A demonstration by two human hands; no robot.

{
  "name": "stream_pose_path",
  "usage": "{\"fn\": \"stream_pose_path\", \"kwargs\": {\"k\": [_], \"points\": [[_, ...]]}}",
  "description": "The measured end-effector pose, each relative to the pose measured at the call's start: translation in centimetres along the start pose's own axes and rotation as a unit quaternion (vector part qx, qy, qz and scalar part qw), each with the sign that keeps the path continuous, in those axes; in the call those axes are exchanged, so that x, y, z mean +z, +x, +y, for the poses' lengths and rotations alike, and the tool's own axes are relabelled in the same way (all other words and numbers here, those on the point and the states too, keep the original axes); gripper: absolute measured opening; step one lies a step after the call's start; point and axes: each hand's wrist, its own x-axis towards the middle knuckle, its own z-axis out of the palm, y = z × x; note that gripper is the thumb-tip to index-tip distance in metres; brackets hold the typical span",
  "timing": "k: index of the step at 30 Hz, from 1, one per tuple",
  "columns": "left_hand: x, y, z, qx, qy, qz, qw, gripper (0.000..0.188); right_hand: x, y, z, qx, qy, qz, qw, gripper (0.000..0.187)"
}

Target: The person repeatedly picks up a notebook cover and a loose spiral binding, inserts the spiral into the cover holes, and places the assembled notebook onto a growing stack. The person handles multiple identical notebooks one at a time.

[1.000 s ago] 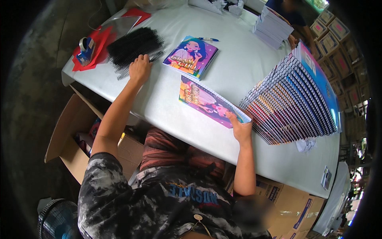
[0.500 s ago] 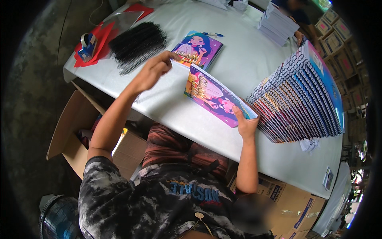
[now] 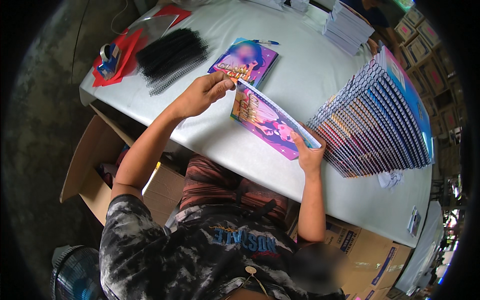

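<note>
One table (image 3: 305,65) fills most of the space before the person, its near edge running beneath both forearms. On the right rises one tall stack (image 3: 370,120) of coil-bound books, too many to count safely. Two arms come in over the near edge: the left arm (image 3: 142,150) bends at the elbow and slants inward, the right arm (image 3: 312,210) points almost straight ahead. A broad stretch of white tabletop lies beyond the hands (the roomiest part by far), while the tall stack crowds the right side.

One block of loose paper (image 3: 345,32) sits at the far right; one heap of black coils (image 3: 172,52) lies farther left. One low pile (image 3: 265,65) is near the middle. One book (image 3: 265,120) is tilted above the near edge, its white margin turned away from the person. The right hand (image 3: 311,155) is clamped on its right end, thumb over the cover. The left hand (image 3: 205,94) hangs at its left corner, thumb and forefinger pointing at it; whether they pinch anything, I can't tell. One tape dispenser (image 3: 109,66) rests on red sheets (image 3: 131,52), and one pen (image 3: 265,42) lies just beyond the pile.
</note>
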Motion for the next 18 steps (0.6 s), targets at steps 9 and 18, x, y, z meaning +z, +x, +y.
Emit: {"fn": "stream_pose_path", "kwargs": {"k": [9,18], "points": [[-2.2,1.3,1.8,0.2,0.155,-0.032,0.967,0.026,-0.6,0.4,-0.9,-0.021,-0.006,-0.045,0.999,0.022],[-0.4,1.3,6.4,0.157,0.522,-0.049,0.837,0.023,0.3,-0.8,-0.8,-0.007,-0.042,-0.02,0.999,0.022]]}}
